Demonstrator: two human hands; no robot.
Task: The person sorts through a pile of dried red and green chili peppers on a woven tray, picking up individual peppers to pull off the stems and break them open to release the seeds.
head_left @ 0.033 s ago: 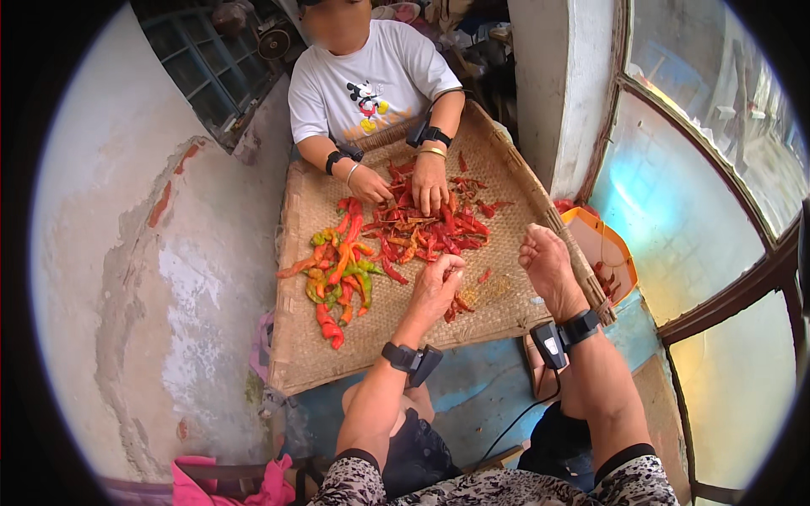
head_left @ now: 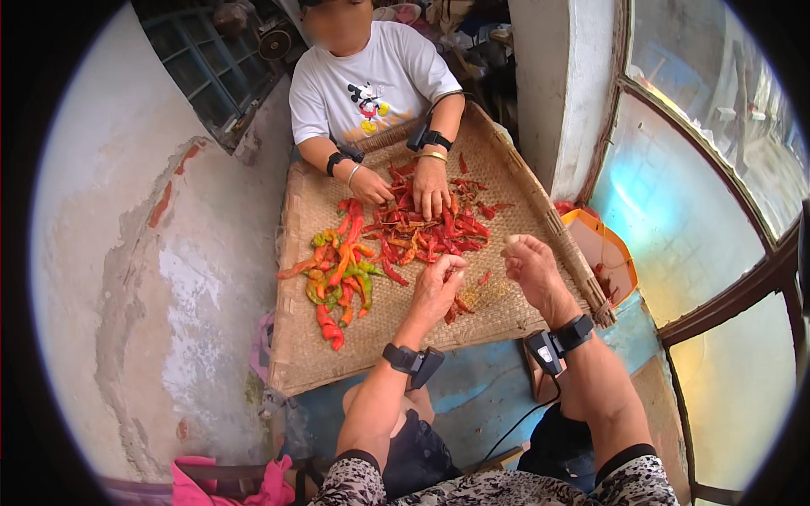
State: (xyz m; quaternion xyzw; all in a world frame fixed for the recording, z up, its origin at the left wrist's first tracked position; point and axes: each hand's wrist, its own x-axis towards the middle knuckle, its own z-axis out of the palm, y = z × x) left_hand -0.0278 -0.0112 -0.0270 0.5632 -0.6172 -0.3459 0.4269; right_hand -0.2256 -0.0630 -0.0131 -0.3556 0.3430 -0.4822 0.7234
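Observation:
My left hand (head_left: 432, 293) is closed over the near part of a woven tray (head_left: 380, 350), with a bit of dried red chili pepper (head_left: 449, 274) showing at its fingertips. To its right, my right hand (head_left: 536, 274) has its fingers pinched together above the tray; what they hold, if anything, is too small to make out. Beyond my hands lies a heap of dried red chili peppers (head_left: 434, 236). Left of it sits a pile of fresh red, orange and green chili peppers (head_left: 342, 261). Small yellowish seeds (head_left: 489, 293) and a few chili pieces (head_left: 460, 308) lie between my hands.
Across the tray, a co-worker's two hands (head_left: 430, 190) touch the dried heap. An orange-rimmed container (head_left: 620, 266) with some red bits stands right of the tray. A cracked wall (head_left: 169, 295) is on the left, framed window panes (head_left: 666, 211) on the right. A cable (head_left: 515, 426) hangs from my right wrist.
My right hand has moved left, closer to my left hand, with its fingers now pinched forward. My left hand and the co-worker's hands have barely moved.

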